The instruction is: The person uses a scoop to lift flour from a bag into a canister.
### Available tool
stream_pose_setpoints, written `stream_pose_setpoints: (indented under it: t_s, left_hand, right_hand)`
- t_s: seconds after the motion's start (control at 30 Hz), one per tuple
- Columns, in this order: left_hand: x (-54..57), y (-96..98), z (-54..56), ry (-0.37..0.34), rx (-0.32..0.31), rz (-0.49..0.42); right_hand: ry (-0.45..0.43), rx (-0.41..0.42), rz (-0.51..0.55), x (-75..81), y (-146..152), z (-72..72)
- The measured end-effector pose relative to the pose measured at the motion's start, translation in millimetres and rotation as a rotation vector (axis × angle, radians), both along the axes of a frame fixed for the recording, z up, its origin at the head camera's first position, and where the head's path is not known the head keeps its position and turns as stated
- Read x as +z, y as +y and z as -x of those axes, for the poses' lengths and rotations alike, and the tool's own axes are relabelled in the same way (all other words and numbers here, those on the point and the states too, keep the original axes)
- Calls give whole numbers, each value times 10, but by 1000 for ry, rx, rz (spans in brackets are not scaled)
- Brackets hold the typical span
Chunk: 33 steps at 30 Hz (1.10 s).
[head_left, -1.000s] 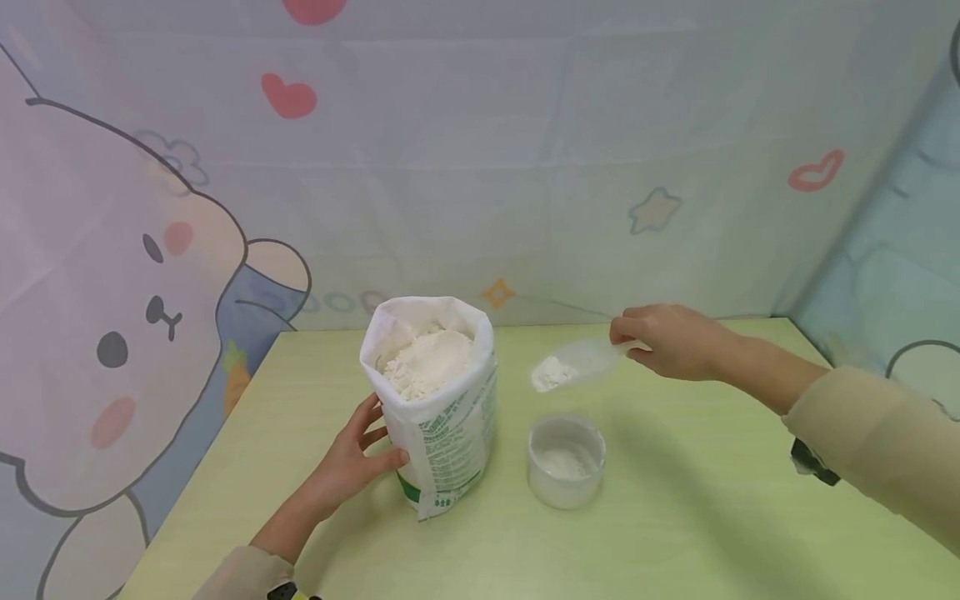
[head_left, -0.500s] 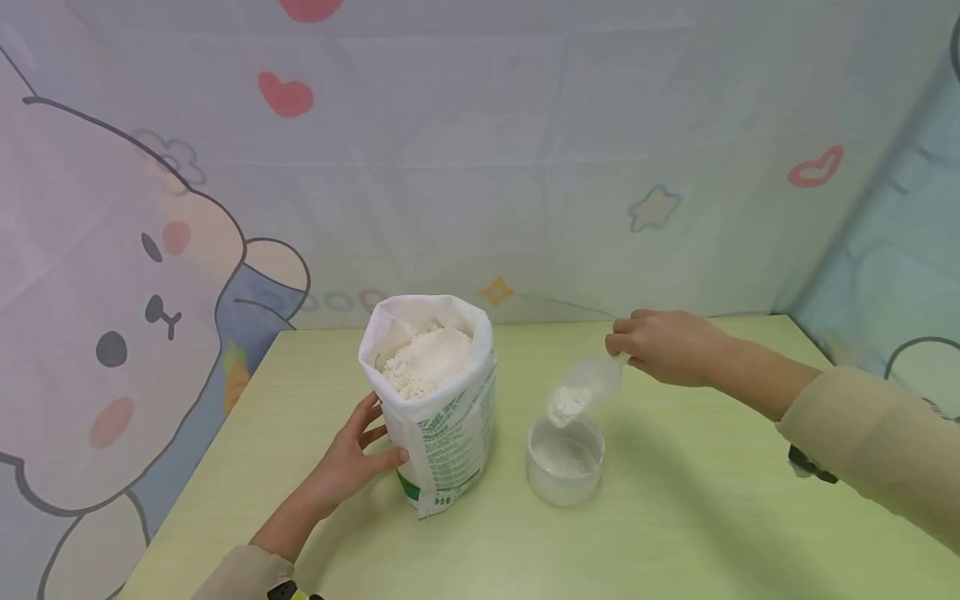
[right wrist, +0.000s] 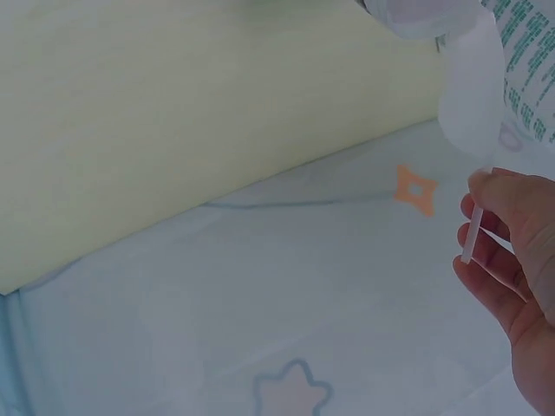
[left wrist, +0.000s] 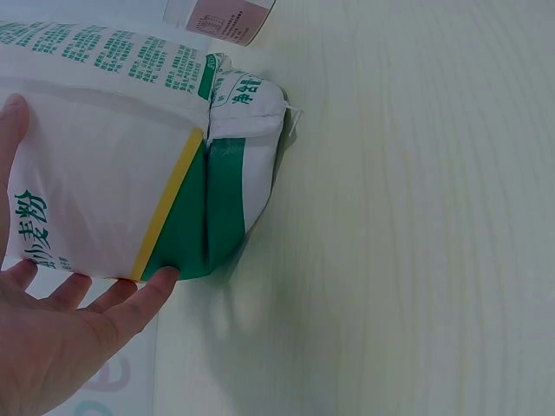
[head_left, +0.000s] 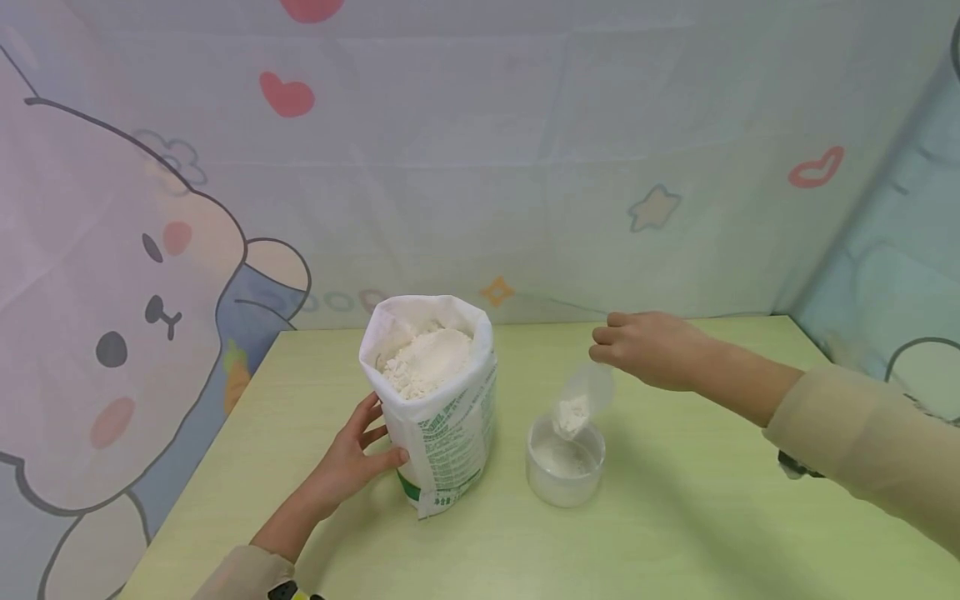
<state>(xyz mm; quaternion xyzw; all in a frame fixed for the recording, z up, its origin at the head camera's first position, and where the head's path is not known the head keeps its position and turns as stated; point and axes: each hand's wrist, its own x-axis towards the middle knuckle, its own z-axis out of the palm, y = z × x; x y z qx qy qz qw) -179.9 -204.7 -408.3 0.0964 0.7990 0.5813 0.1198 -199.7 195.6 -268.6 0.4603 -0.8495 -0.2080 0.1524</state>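
Note:
A tall white flour bag [head_left: 453, 437] with green print stands unsealed on the table, full of white flour [head_left: 427, 362]. My left hand [head_left: 360, 454] holds its lower left side, the thumb on one face and the fingers along the other, as the left wrist view shows. My right hand [head_left: 645, 346] pinches the thin handle of a translucent plastic scoop [right wrist: 473, 95]. The scoop tilts steeply downward, its lip over a small clear round container [head_left: 564, 490]. Flour lies near the scoop's lip, and more is in the container.
The light green tabletop [head_left: 720, 467] ends at a printed cloth backdrop [head_left: 465, 208] behind the bag. In the left wrist view, the container bears a pinkish label [left wrist: 230, 19] and sits beside the bag.
My right hand has moved slightly left and tipped the scoop from nearly level to steep, bringing its lip down over the container. The left hand and the bag stay in place.

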Motion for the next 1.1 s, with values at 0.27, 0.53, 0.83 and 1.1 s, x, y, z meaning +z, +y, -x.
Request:
stream_pose_setpoints:
  t_s: [0.27, 0.53, 0.83, 1.1]
  left_hand:
    - [5, -1, -3, 6, -12, -4]
    - [-2, -1, 1, -7, 10, 4]
    - [-1, 1, -7, -6, 9, 10]
    - [-13, -8, 5, -10, 17, 2]
  right_hand:
    - [77, 50, -124, 47, -98, -7]
    - [204, 158, -168, 50, -148, -21]
    - [369, 293, -238, -8, -226, -49]
    - [412, 310, -272, -30, -250, -77]
